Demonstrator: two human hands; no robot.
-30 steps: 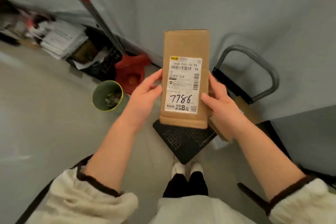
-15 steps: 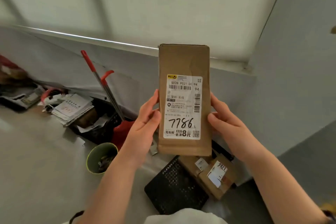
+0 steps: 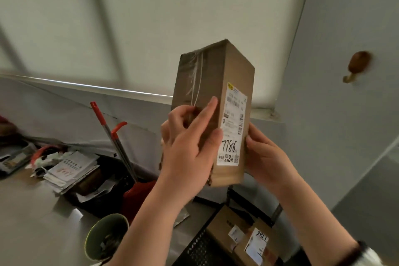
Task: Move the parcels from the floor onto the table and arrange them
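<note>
I hold a tall brown cardboard parcel (image 3: 224, 84) upright in front of me, at about chest height. Its white label reads 7786 and faces right. A taped side is turned toward me. My left hand (image 3: 190, 149) grips the parcel's left side, thumb on the label face and fingers curled over the taped side. My right hand (image 3: 267, 157) grips its lower right edge from behind. Two more brown parcels (image 3: 244, 235) lie low at the bottom right on a black perforated cart platform (image 3: 198, 250).
A green bin (image 3: 103, 242) stands on the floor at bottom left. Behind it are a red dustpan with a broom handle (image 3: 116, 142) and a pile of papers (image 3: 71, 168) against the wall. A wooden hook (image 3: 358, 65) hangs on the right wall.
The parcel has risen and turned, so its label now faces right and the taped side shows. My left hand has shifted over the taped side. The view has tilted upward.
</note>
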